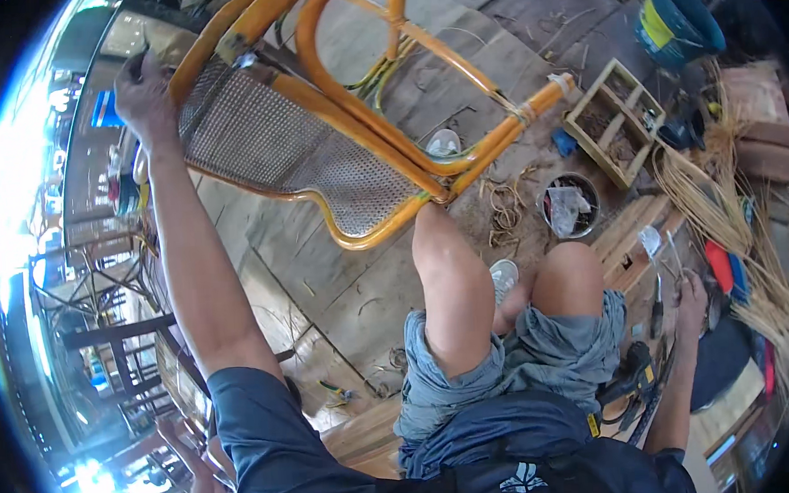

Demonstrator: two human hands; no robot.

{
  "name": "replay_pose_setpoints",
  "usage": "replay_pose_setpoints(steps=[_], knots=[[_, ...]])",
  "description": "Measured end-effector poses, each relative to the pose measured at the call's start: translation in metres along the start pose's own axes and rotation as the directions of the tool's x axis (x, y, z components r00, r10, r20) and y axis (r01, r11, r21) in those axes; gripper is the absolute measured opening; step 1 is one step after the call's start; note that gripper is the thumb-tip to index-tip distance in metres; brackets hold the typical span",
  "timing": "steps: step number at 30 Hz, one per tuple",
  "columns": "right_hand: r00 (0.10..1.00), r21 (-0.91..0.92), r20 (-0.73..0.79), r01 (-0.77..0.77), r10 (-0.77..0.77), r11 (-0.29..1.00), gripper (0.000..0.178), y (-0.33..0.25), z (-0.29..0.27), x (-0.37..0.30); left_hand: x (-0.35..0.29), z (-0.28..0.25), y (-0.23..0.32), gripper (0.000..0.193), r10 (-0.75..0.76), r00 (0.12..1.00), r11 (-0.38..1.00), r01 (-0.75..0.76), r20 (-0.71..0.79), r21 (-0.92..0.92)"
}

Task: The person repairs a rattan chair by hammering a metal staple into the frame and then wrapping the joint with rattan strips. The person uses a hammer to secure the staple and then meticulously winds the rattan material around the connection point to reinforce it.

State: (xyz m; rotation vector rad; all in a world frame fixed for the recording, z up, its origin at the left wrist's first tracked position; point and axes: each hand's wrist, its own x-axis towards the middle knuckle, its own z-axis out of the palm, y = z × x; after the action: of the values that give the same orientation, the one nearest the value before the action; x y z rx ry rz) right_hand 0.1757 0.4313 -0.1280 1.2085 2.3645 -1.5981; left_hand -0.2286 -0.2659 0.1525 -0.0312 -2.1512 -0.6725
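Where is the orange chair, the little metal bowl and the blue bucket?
Chair (300, 144), head view, on its woven seat panel.
Bowl (544, 205), head view, on its left rim.
Bucket (681, 13), head view, on its blue wall near the top.

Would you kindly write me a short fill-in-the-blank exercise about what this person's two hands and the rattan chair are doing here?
1. The left hand grips the upper edge of the orange rattan ____.
2. The chair's woven cane panel is framed by poles coloured ____.
3. The right hand reaches down among tools on the person's ____ side.
4. The round metal bowl sits on the ____ floor.

Missing words: chair; orange; right; wooden
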Motion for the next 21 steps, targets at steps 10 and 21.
replay_pose_setpoints(steps=[10, 21], knots=[[0.641, 0.215, 0.247, 0.695, -0.727, 0.686, 0.019, -0.296, 0.201, -0.013, -0.021, 0.011, 0.015, 0.032, 0.017, 1.000, 0.998, -0.018, -0.016, -0.053], [0.565, 0.656, 0.343, 0.428, -0.750, 0.622, 0.016, -0.363, 0.362, -0.088, -0.028, 0.005, 0.033, 0.028, -0.003, 1.000, 1.000, 0.002, 0.019, 0.012]])
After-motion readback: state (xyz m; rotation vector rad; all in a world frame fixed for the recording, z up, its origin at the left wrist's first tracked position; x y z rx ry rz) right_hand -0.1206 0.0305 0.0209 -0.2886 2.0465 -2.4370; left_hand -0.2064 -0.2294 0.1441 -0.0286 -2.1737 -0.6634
